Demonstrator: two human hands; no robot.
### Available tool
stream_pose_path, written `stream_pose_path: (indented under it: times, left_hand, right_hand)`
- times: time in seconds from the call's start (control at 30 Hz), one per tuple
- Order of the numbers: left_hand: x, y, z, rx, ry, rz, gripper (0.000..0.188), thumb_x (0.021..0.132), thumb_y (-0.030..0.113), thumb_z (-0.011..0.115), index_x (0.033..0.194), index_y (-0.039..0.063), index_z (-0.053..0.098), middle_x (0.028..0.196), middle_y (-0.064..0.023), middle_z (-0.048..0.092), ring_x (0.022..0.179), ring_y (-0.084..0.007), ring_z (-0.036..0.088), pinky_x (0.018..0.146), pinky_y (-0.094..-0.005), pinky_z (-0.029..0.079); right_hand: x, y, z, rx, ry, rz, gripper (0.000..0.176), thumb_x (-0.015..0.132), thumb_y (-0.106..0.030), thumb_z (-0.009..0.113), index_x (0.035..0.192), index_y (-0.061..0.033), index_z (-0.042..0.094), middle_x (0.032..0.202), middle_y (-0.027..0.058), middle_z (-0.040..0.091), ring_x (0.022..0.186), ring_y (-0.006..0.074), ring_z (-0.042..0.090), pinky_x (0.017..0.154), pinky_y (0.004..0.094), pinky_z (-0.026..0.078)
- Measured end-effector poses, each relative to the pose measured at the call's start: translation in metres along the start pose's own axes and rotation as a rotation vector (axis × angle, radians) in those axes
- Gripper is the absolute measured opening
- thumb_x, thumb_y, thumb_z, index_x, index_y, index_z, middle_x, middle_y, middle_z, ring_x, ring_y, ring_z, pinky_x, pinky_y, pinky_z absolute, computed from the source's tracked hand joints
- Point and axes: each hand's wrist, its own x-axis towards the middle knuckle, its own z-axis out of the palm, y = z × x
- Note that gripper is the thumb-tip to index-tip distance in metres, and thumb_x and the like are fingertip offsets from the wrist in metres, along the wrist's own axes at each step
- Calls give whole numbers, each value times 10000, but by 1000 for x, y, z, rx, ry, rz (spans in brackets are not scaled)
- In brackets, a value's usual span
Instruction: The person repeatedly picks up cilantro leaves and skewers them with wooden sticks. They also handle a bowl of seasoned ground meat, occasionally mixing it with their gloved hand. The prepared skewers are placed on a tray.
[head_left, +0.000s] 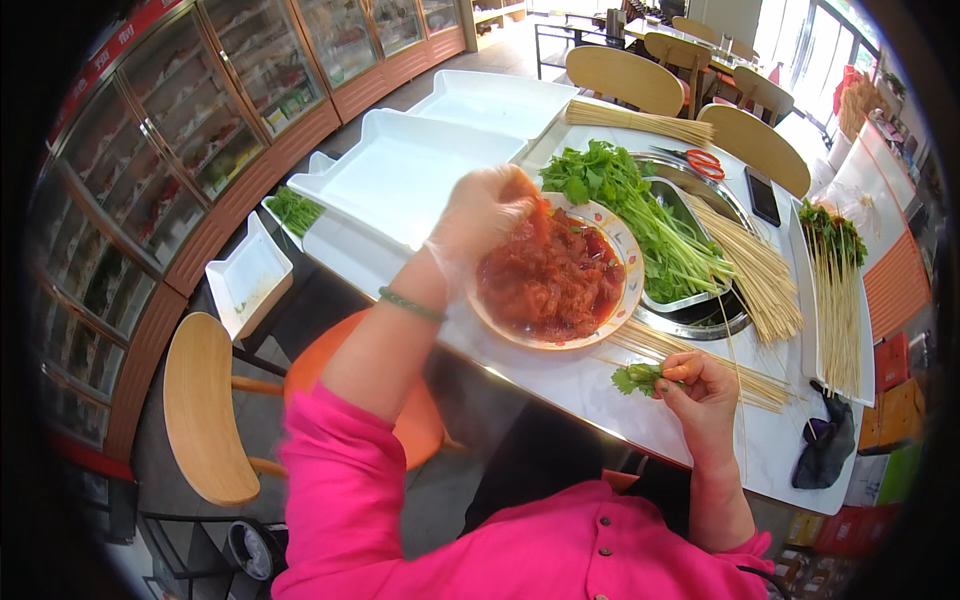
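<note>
My left hand (487, 206), in a thin clear glove, is over the left rim of a patterned bowl (631, 281). Pinched in its fingers is a slice of red marinated meat (538, 217), which hangs down toward the meat pile (570, 281) in red liquid. In front of the bowl, my bare right hand (701, 397) grips a small bundle of leafy greens (637, 379). I cannot tell whether a skewer runs through that bundle. Loose bamboo skewers (750, 382) lie on the table behind this hand. Long-stemmed greens, probably celery (630, 210), rest in a metal tray (667, 306).
White trays (405, 169) stand at the table's left end. A bundle of skewers (757, 270), scissors (705, 163) and a phone (763, 195) lie toward the right. A white tray (806, 300) carries finished-looking skewers (836, 300). A dark glove (825, 446) sits near the right edge.
</note>
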Motion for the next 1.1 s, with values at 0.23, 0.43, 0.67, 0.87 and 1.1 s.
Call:
stream_pose_path:
  times: [0.23, 0.43, 0.67, 0.87, 1.1]
  left_hand:
    - [7, -1, -8, 227, 49, 65, 31, 992, -15, 706, 1013, -13, 728, 926, -78, 775, 900, -139, 719, 830, -290, 589]
    - [5, -7, -12, 52, -66, 58, 54, 988, -10, 689, 1030, -26, 718, 929, -108, 777, 868, -165, 731, 810, -305, 598]
    - [0, -12, -11, -47, -67, 78, 92, 960, -17, 668, 1032, -32, 723, 943, -126, 775, 861, -174, 726, 821, -324, 598]
    - [2, -11, -13, 104, -66, 106, 86, 956, -20, 667, 1009, -20, 735, 947, -94, 772, 867, -144, 711, 819, -320, 598]
    - [2, -7, -19, 137, -82, 65, 58, 965, -1, 709, 1020, -9, 726, 980, -96, 776, 922, -157, 723, 871, -314, 592]
  right_hand:
    - [1, -2, 2, 20, 6, -1, 176, 873, 196, 715, 944, 45, 659, 1060, 124, 688, 915, 157, 696, 796, 288, 631]
    - [1, -1, 1, 25, -11, 0, 191, 871, 206, 707, 963, 46, 660, 1067, 124, 684, 922, 157, 697, 800, 289, 633]
    - [1, 2, 0, 33, -7, 16, 198, 866, 208, 704, 969, 44, 665, 1065, 123, 682, 930, 156, 696, 801, 291, 634]
    - [2, 1, 0, 6, -16, 12, 195, 867, 204, 708, 971, 44, 669, 1065, 122, 683, 938, 159, 697, 800, 289, 633]
    - [2, 1, 1, 12, -22, 33, 195, 868, 201, 713, 980, 48, 672, 1074, 124, 682, 948, 161, 699, 806, 289, 634]
